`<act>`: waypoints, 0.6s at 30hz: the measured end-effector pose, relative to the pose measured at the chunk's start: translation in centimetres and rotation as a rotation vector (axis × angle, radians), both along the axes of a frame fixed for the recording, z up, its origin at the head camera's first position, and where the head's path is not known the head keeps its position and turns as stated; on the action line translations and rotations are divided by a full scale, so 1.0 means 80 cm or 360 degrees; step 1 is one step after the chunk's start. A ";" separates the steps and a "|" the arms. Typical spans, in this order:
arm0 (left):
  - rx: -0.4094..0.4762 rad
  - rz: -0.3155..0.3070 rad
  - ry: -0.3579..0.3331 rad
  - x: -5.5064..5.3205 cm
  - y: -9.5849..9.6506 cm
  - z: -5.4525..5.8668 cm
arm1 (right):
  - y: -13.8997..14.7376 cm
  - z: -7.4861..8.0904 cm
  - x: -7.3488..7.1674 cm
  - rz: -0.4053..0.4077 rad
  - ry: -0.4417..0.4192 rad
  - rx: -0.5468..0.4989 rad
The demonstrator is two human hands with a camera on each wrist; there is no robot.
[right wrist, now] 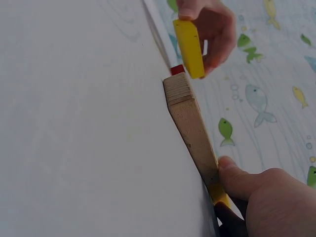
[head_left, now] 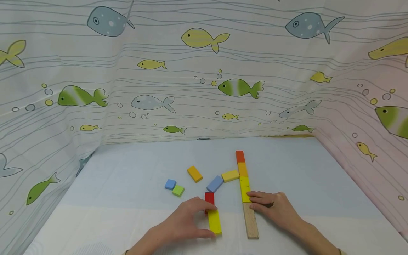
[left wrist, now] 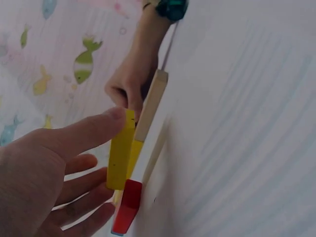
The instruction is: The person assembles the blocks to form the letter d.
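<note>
My left hand (head_left: 186, 219) pinches a yellow block (left wrist: 118, 155) by its two ends, thumb at one and fingers at the other. Both wrist views show this block raised off the table, and in the head view it overlaps a red block (head_left: 209, 197). To the right runs a straight row: a plain wooden block (head_left: 251, 223), a yellow block (head_left: 244, 184), an orange one (head_left: 242, 169) and a red-orange one (head_left: 240, 156) at the far end. The right hand (head_left: 282, 210) touches the row's right side with thumb and fingertips where wood meets yellow.
A pale yellow block (head_left: 230, 176) slants against the row, with a blue block (head_left: 215, 183) at its end. Farther left lie an orange block (head_left: 195, 174), a small blue block (head_left: 170, 184) and a green block (head_left: 178, 191). A fish-patterned curtain (head_left: 178, 81) surrounds the table (head_left: 287, 163).
</note>
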State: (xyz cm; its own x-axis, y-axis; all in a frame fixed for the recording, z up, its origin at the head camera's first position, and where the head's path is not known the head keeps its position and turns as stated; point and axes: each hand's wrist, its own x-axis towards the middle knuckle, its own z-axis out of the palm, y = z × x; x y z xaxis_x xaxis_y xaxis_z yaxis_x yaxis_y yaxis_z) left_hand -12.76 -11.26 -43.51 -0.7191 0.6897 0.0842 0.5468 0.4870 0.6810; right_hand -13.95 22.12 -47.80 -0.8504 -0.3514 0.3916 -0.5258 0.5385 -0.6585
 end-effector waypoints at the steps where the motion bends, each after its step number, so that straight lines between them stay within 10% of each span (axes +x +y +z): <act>1: -0.0015 -0.0026 -0.0012 0.000 0.000 0.000 | 0.000 0.000 0.000 0.0003 -0.0005 -0.0005; 18: -0.0307 -0.0254 -0.0017 -0.001 0.002 0.008 | 0.001 0.000 -0.001 -0.0003 -0.0006 0.0024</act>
State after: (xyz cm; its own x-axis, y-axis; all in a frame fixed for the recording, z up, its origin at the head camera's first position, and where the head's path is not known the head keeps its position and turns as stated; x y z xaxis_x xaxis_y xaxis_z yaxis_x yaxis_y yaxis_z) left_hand -12.83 -11.09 -42.85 -0.6001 0.7971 -0.0669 0.6205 0.5166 0.5900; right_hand -14.02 22.17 -47.83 -0.8525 -0.3557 0.3830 -0.5222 0.5496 -0.6521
